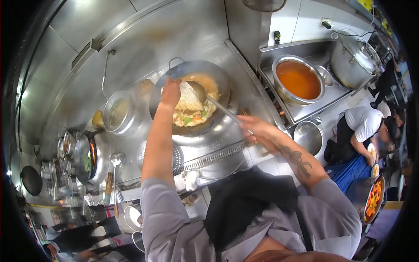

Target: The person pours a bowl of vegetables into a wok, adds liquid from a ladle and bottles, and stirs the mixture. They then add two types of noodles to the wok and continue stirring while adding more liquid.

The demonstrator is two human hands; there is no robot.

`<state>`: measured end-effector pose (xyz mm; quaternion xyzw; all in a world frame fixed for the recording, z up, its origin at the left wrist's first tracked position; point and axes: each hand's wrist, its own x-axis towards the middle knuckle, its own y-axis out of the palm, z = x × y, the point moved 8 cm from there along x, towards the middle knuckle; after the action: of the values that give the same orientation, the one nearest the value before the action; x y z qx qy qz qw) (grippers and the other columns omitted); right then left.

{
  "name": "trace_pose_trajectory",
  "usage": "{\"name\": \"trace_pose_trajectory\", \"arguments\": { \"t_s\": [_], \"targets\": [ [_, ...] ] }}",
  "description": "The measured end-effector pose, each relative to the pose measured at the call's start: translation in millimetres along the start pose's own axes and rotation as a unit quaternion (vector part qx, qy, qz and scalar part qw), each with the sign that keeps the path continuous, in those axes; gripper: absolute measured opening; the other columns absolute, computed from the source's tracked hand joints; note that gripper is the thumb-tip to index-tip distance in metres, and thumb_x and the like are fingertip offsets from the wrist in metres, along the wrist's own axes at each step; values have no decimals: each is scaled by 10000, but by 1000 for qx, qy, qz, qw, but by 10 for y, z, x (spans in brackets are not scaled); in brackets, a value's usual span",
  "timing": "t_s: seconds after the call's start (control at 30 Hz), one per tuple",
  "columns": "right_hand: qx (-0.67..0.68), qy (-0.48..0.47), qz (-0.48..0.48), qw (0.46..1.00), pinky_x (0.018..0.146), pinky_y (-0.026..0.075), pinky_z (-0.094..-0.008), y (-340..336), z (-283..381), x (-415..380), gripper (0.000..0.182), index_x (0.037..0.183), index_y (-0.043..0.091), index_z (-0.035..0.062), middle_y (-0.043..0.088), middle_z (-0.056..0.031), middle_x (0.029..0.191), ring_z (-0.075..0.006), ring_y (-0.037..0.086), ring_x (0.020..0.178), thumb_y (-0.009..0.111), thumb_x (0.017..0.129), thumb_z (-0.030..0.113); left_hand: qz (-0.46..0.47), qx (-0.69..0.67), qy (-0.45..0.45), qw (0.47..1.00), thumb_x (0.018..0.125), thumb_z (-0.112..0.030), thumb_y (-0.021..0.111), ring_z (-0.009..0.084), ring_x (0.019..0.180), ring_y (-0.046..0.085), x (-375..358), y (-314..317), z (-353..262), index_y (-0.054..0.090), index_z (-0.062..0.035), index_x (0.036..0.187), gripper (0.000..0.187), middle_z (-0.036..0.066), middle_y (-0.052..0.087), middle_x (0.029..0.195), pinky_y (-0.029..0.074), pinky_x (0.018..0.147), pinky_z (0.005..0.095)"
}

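My left hand (171,92) is over the wok (159,102), its fingers closed at the edge of a pale, crinkled noodle cake (188,98); the fingertips are partly hidden. Wrapped round the long handle of a ladle (227,112) is my right hand (257,127), to the right of the wok. The ladle's bowl touches or sits just beside the noodles. Below them in the wok lie broth and cooked egg with green and orange vegetable pieces (192,118). Steam rises from the wok.
A metal bowl of orange-red liquid (298,81) and a lidded pot (353,59) stand at right. Left are a strainer pot (118,112), another wok (83,159) and a second ladle (117,160). A co-worker (360,126) bends over a blue crate (345,174) at far right.
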<state>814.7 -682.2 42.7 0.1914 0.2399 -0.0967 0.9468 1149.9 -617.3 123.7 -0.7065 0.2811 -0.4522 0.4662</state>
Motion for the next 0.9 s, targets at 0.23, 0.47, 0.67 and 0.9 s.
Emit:
{"name": "trace_pose_trajectory", "arguments": {
  "t_s": [0.23, 0.47, 0.67, 0.9],
  "targets": [
    [14, -47, -104, 993, 386, 367, -236, -165, 174, -157, 527, 1460, 327, 132, 457, 16, 650, -81, 423, 437, 516, 969, 154, 36, -128, -17, 991, 766, -97, 677, 383, 1068, 571, 547, 707, 154, 527, -65, 1282, 538, 234, 599, 1158, 484, 908, 415],
    [-374, -139, -225, 889, 554, 493, -357, -601, 456, -75, 569, 1465, 307, 90, 665, -177, 904, -225, 586, 531, 534, 949, 167, 10, -214, -78, 974, 793, -133, 690, 319, 863, 647, -105, 602, -336, 503, -11, 1304, 557, 237, 602, 1156, 507, 795, 376],
    [-557, -252, -236, 756, 752, 495, -483, -194, 911, 42, 534, 1434, 348, 71, 650, -245, 989, -426, 622, 814, 511, 935, 167, -41, -229, -75, 970, 841, -159, 632, 361, 803, 632, -1296, 186, -1204, 629, 12, 979, 219, 215, 646, 887, 497, 724, 428],
    [-745, -113, -144, 642, 722, 521, -472, 5, 482, 267, 662, 1470, 262, 56, 649, -251, 825, -387, 651, 789, 502, 853, 52, -64, -112, -45, 991, 857, -165, 621, 351, 721, 599, -1625, 218, -1306, 609, -21, 839, 145, 169, 620, 768, 462, 677, 458]
  ]
}}
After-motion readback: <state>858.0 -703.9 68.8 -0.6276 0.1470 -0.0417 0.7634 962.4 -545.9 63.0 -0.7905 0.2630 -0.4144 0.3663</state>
